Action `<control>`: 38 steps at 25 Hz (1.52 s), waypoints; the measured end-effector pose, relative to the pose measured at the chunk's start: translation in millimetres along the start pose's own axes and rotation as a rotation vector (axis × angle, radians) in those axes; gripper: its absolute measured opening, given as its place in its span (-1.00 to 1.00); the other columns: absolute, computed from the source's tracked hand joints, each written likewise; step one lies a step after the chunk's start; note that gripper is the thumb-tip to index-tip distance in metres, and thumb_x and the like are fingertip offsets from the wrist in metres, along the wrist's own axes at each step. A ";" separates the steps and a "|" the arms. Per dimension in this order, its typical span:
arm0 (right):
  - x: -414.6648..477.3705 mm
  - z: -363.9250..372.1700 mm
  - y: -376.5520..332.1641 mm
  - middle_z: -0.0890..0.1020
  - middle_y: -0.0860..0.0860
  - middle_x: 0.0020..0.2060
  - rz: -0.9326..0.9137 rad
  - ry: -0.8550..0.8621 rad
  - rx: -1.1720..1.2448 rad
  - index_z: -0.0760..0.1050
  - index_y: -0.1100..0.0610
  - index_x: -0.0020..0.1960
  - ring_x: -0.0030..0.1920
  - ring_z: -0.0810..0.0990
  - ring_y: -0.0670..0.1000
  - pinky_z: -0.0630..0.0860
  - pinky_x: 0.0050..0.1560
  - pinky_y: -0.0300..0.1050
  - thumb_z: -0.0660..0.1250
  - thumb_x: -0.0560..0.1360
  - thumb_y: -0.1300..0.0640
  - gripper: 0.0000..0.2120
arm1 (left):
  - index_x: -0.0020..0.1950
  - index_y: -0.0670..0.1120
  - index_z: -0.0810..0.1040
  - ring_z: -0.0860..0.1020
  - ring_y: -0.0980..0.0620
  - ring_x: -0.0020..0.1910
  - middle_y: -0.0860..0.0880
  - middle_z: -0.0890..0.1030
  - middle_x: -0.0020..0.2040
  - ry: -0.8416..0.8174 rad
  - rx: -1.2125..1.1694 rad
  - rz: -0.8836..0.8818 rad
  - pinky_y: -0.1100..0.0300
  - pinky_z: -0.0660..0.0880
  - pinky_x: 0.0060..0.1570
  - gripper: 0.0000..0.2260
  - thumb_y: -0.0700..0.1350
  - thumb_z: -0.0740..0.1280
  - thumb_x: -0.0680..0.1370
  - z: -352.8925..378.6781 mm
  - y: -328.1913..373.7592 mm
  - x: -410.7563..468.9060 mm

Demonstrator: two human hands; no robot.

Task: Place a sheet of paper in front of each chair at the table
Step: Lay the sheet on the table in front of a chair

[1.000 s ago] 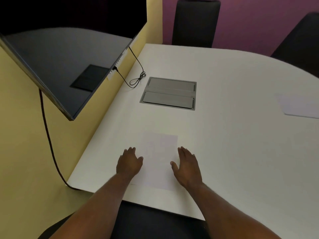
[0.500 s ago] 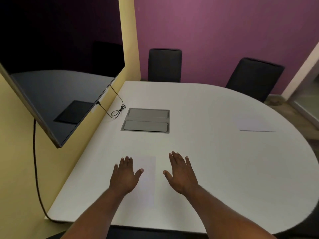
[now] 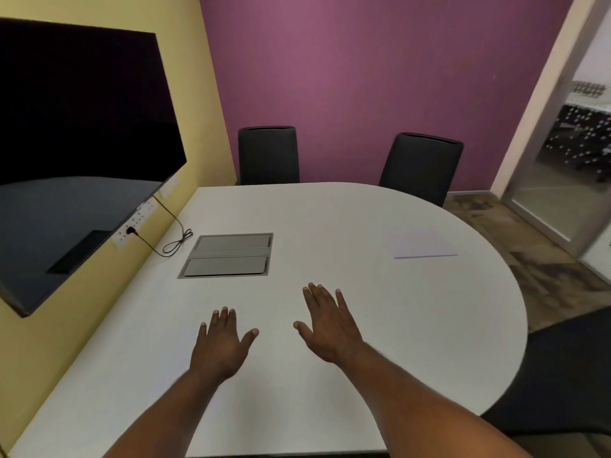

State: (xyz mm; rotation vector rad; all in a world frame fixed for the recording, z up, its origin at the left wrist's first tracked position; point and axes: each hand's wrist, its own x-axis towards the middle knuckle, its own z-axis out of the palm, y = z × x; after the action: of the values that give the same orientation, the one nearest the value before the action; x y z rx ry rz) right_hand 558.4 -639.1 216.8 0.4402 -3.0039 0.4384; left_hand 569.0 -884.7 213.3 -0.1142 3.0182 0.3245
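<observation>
My left hand (image 3: pixel 221 344) and my right hand (image 3: pixel 328 323) hover palm down over the near part of the white table (image 3: pixel 330 219), fingers spread and empty. The sheet I was touching is too faint against the white top to make out between them. Another white sheet (image 3: pixel 423 246) lies on the right side of the table. Two black chairs stand at the far edge, one to the left (image 3: pixel 268 155) and one to the right (image 3: pixel 421 166). A third dark chair (image 3: pixel 558 378) shows at the near right.
A grey cable hatch (image 3: pixel 228 256) is set into the table beside a looped black cable (image 3: pixel 177 243). A large dark screen (image 3: pixel 76 153) hangs on the yellow wall at left. A glass door (image 3: pixel 562 143) stands at the right.
My view has risen from the near table edge to the whole room. Both hands have lifted off the near sheet and spread apart, the right one reaching further forward.
</observation>
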 end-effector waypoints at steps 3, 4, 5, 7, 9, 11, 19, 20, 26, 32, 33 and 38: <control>-16.3 -24.8 45.3 -0.03 0.02 0.64 -0.022 0.022 -0.024 -0.10 0.11 0.64 0.63 -0.13 0.00 -0.26 0.59 0.13 0.00 0.63 -0.22 -0.29 | 0.66 -0.13 -0.01 -0.08 -0.03 0.66 -0.07 0.00 0.68 0.024 -0.013 -0.007 -0.04 -0.08 0.61 -0.25 0.33 -0.02 0.63 6.9 53.5 -10.4; -25.2 -35.5 65.6 -0.04 0.02 0.64 -0.016 0.028 -0.035 -0.11 0.11 0.64 0.62 -0.13 0.00 -0.26 0.59 0.13 0.00 0.63 -0.23 -0.28 | 0.66 -0.13 -0.01 -0.08 -0.03 0.66 -0.07 -0.01 0.68 0.030 -0.015 0.004 -0.04 -0.08 0.61 -0.25 0.33 -0.02 0.63 10.4 76.9 -14.5; -33.1 -45.5 84.5 -0.05 0.02 0.64 -0.005 0.031 -0.045 -0.12 0.11 0.64 0.62 -0.14 -0.01 -0.26 0.59 0.14 -0.01 0.63 -0.23 -0.28 | 0.66 -0.13 -0.02 -0.08 -0.03 0.66 -0.08 -0.01 0.68 0.043 -0.012 0.019 -0.04 -0.08 0.61 -0.25 0.33 -0.02 0.62 13.3 98.6 -18.9; -48.7 -65.6 119.8 -0.06 0.01 0.64 0.015 0.043 -0.055 -0.13 0.11 0.64 0.62 -0.16 -0.02 -0.26 0.59 0.14 -0.01 0.63 -0.24 -0.28 | 0.66 -0.13 -0.01 -0.08 -0.04 0.66 -0.08 0.00 0.68 0.059 -0.003 0.046 -0.05 -0.07 0.61 -0.25 0.33 -0.03 0.62 15.2 142.4 -22.7; -59.4 -83.0 146.9 -0.07 0.01 0.64 0.033 0.063 -0.053 -0.13 0.11 0.64 0.62 -0.17 -0.03 -0.26 0.59 0.13 -0.01 0.63 -0.24 -0.27 | 0.66 -0.13 -0.02 -0.08 -0.04 0.66 -0.08 -0.01 0.68 0.067 0.003 0.079 -0.05 -0.08 0.61 -0.25 0.33 -0.03 0.63 14.1 178.5 -19.1; -69.8 -100.7 179.9 -0.07 0.01 0.64 0.075 0.084 -0.048 -0.13 0.11 0.64 0.62 -0.17 -0.03 -0.26 0.59 0.13 -0.01 0.63 -0.24 -0.27 | 0.66 -0.13 -0.03 -0.09 -0.03 0.66 -0.08 -0.01 0.68 0.067 0.013 0.130 -0.05 -0.08 0.61 -0.25 0.33 -0.04 0.62 14.8 220.6 -13.4; -93.9 -142.3 308.2 -0.06 0.02 0.64 0.213 0.106 -0.076 -0.12 0.12 0.64 0.62 -0.16 -0.01 -0.23 0.59 0.16 0.00 0.63 -0.25 -0.27 | 0.66 -0.14 -0.04 -0.09 -0.04 0.66 -0.08 -0.02 0.68 0.006 0.026 0.301 -0.05 -0.09 0.61 -0.23 0.34 -0.06 0.62 53.7 372.5 20.7; -95.6 -146.9 324.6 -0.06 0.03 0.64 0.224 0.108 -0.080 -0.12 0.13 0.64 0.62 -0.15 0.00 -0.23 0.59 0.16 0.00 0.63 -0.25 -0.26 | 0.66 -0.14 -0.04 -0.09 -0.03 0.66 -0.08 -0.02 0.68 -0.001 0.024 0.316 -0.05 -0.09 0.61 -0.23 0.34 -0.06 0.62 61.1 389.8 24.4; -87.2 -163.5 430.1 -0.07 0.03 0.64 0.267 0.094 -0.132 -0.14 0.12 0.64 0.63 -0.14 0.02 -0.22 0.59 0.17 -0.02 0.63 -0.25 -0.27 | 0.66 -0.14 -0.02 -0.08 -0.04 0.66 -0.08 -0.01 0.68 0.010 0.015 0.366 -0.05 -0.07 0.61 -0.23 0.35 -0.06 0.61 97.5 484.1 63.6; -74.9 -184.7 533.5 -0.09 0.02 0.64 0.248 0.047 -0.170 -0.17 0.11 0.64 0.63 -0.15 0.01 -0.23 0.59 0.16 -0.04 0.64 -0.27 -0.27 | 0.65 -0.15 0.00 -0.06 -0.05 0.66 -0.09 0.02 0.67 -0.027 -0.022 0.290 -0.06 -0.05 0.60 -0.22 0.35 -0.06 0.61 127.1 570.4 100.4; -72.3 -190.8 547.8 -0.09 0.02 0.64 0.250 0.047 -0.171 -0.17 0.10 0.63 0.63 -0.15 0.02 -0.23 0.59 0.17 -0.05 0.64 -0.27 -0.27 | 0.65 -0.15 0.00 -0.06 -0.05 0.66 -0.09 0.02 0.67 -0.031 -0.030 0.285 -0.06 -0.05 0.60 -0.23 0.35 -0.06 0.61 128.6 583.0 105.3; -63.7 -210.0 617.2 -0.08 0.02 0.64 0.251 0.046 -0.142 -0.15 0.11 0.64 0.63 -0.14 0.02 -0.21 0.59 0.19 -0.04 0.63 -0.27 -0.26 | 0.65 -0.16 0.02 -0.05 -0.05 0.66 -0.10 0.03 0.67 -0.039 -0.026 0.253 -0.06 -0.04 0.60 -0.24 0.34 -0.04 0.62 138.6 640.8 117.8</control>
State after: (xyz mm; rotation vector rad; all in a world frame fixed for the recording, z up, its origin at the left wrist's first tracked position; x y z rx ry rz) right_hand 446.1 5.7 244.4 0.0417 -3.0287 0.2428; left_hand 410.5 -237.8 198.7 0.2709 2.9910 0.3817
